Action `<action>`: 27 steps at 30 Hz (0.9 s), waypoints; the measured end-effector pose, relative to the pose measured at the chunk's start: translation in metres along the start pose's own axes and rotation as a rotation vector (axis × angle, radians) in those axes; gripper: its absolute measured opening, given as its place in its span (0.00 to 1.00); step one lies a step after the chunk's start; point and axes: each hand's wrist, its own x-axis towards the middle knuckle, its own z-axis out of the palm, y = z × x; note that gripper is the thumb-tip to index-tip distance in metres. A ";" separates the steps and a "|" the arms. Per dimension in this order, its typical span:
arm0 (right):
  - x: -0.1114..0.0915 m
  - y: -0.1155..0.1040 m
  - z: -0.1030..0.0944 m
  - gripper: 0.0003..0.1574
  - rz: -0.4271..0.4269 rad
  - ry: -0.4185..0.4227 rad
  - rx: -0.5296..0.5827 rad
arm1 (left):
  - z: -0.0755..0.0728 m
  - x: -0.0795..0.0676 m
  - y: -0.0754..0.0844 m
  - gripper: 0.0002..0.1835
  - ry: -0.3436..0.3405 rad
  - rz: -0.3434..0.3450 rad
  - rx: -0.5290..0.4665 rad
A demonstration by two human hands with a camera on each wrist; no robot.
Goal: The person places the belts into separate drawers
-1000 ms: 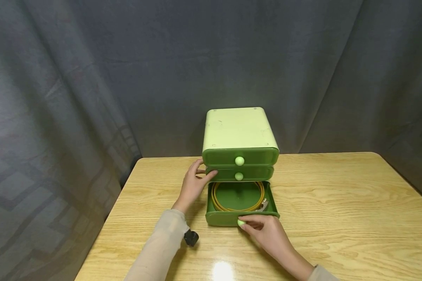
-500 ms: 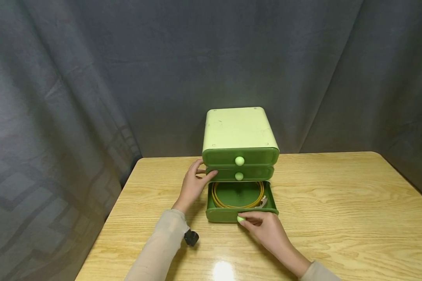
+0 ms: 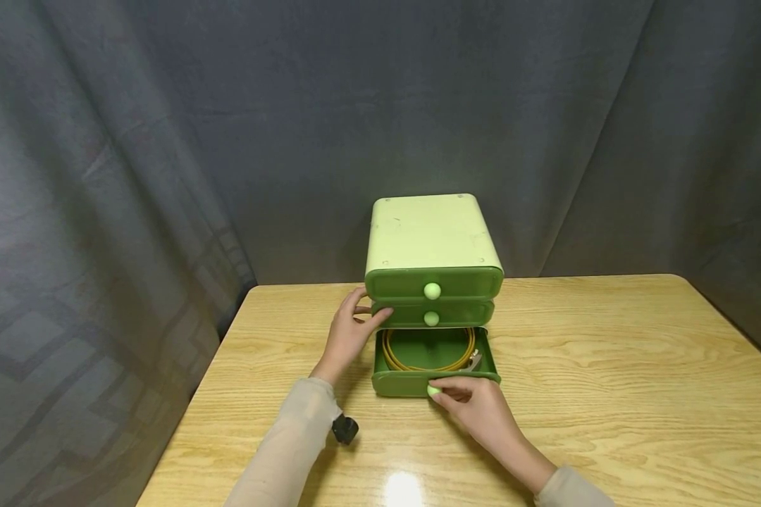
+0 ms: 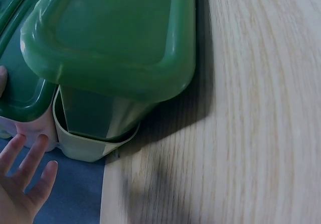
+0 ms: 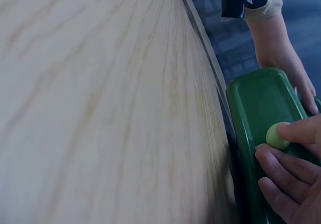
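A small cabinet with a pale green shell [image 3: 431, 232] and three dark green drawers stands on the table. Its bottom drawer [image 3: 396, 384] is pulled part way out, and the two above sit closed. Inside lie a coiled yellow cable [image 3: 390, 355] and a grey-and-metal piece [image 3: 475, 361], partly hidden by the drawer front. My right hand [image 3: 478, 412] pinches the round light green knob [image 5: 277, 136] of that drawer between thumb and fingers. At the cabinet's left side, my left hand [image 3: 347, 336] rests with the thumb on the middle drawer's front [image 3: 406, 315] and spread, fairly straight fingers [image 4: 32, 158] along the side.
The light wooden table [image 3: 609, 366] extends to both sides of the cabinet. Behind and to the left hangs a grey curtain [image 3: 292, 141]. A black device [image 3: 345, 428] is strapped at my left wrist.
The bottom drawer has slid a little inward, toward the cabinet, with my right hand moving along on its knob. My left hand and the cabinet have stayed in place.
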 end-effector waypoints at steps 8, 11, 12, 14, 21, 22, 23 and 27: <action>0.004 0.002 0.000 0.09 0.000 0.002 -0.009 | 0.000 0.001 -0.001 0.25 0.001 0.002 0.000; 0.005 0.003 0.001 0.08 -0.010 0.006 -0.012 | 0.000 0.000 0.000 0.25 0.001 0.002 -0.001; 0.006 0.003 0.001 0.08 -0.013 0.008 -0.014 | 0.000 0.000 0.000 0.25 0.000 0.001 -0.002; 0.007 0.003 0.001 0.09 -0.010 0.009 -0.017 | 0.000 0.000 0.000 0.25 0.001 0.001 -0.002; 0.012 0.005 0.002 0.09 0.007 0.011 -0.016 | 0.000 -0.001 0.000 0.26 0.000 0.004 0.005; 0.012 0.005 0.002 0.09 0.008 0.012 -0.013 | 0.000 0.000 0.000 0.26 -0.001 0.004 0.006; 0.012 0.005 0.002 0.09 0.011 0.014 -0.009 | 0.000 0.000 0.000 0.26 -0.001 0.003 0.007; 0.014 0.005 0.004 0.09 0.023 0.025 -0.003 | 0.000 0.000 0.000 0.26 0.001 0.001 0.008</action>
